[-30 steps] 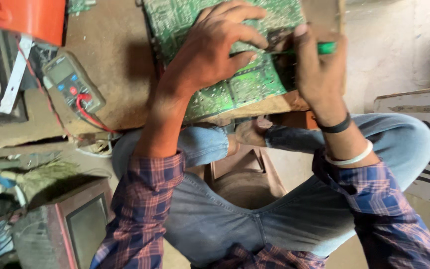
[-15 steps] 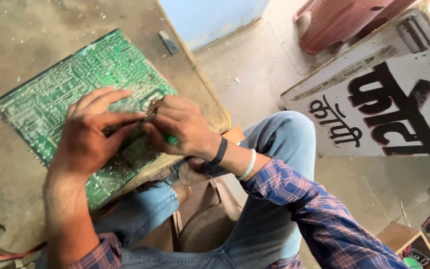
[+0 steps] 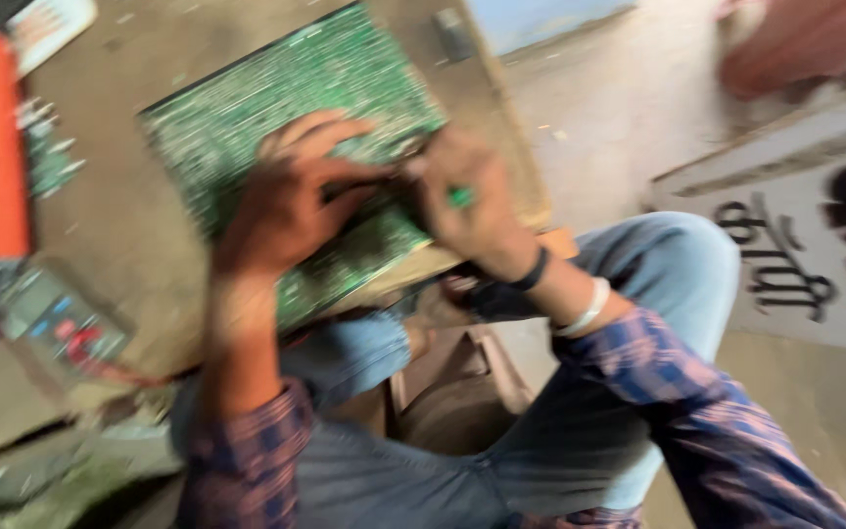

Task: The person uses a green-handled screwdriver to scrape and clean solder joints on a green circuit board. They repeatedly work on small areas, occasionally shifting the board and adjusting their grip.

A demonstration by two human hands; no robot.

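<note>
On the bench edge, the left hand (image 3: pixel 281 211) presses the board (image 3: pixel 276 108) with fingers spread while the right hand (image 3: pixel 467 201), seemingly clenched on a green tool (image 3: pixel 459 197), could slip and gouge it.

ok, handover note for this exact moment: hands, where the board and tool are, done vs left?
Left hand: spread flat on the green circuit board, pressing it down.
Right hand: closed around a green-handled tool, its tip hidden at the board's near edge.
Board lies on the low brown table, its corner reaching the table's edge above the knees.
Multimeter sits left on the table, untouched.
Done: board steadied, tool at the board.
Left: cannot tell; the frame is blurred and the work point is covered.
</note>
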